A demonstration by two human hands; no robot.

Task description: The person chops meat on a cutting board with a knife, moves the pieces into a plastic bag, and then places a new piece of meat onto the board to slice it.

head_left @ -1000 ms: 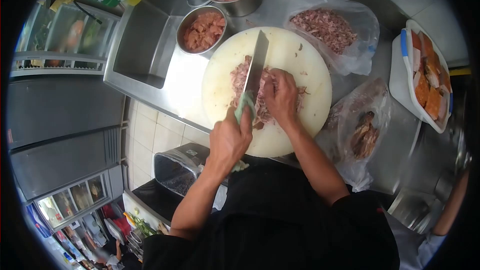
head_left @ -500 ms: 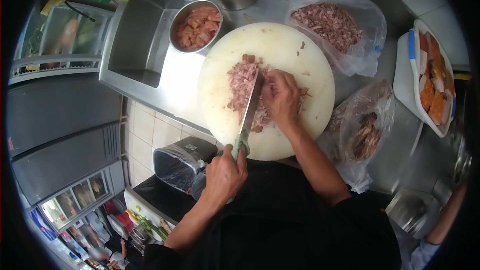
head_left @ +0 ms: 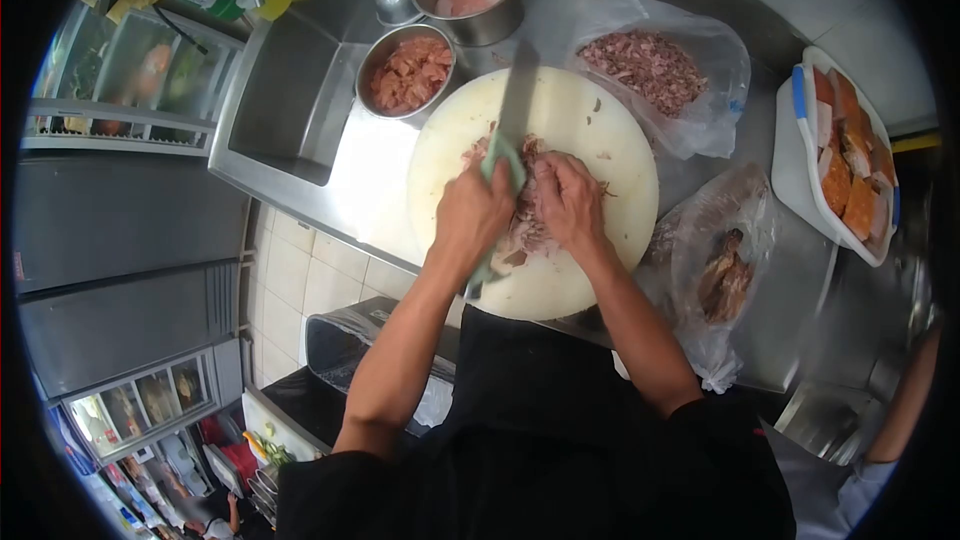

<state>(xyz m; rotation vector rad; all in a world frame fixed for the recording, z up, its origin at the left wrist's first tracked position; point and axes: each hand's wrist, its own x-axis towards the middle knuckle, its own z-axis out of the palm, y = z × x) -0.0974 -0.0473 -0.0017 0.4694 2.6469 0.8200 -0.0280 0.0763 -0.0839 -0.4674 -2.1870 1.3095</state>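
Steel worktop (head_left: 378, 175) carries a round board (head_left: 438, 155). Since half a second ago, the left hand (head_left: 475, 212) has gone up toward 12 o'clock, over the meat, its fingers clamped on the knife (head_left: 518, 98); the blurred blade now points to 12, past the board's rim. Chopping looks mid-stroke. Forearms enter from 7 and 5 o'clock. At 3 o'clock of the knife, the right hand (head_left: 570, 197) has curled fingers at the meat (head_left: 532, 232), mid-board; whether they grip it, one cannot tell. Farther off, a bowl (head_left: 378, 48) sits at 11.

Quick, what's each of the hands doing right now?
Left hand: closed, holding the knife.
Right hand: curled, at the chopped meat; whether it grips any cannot be told.
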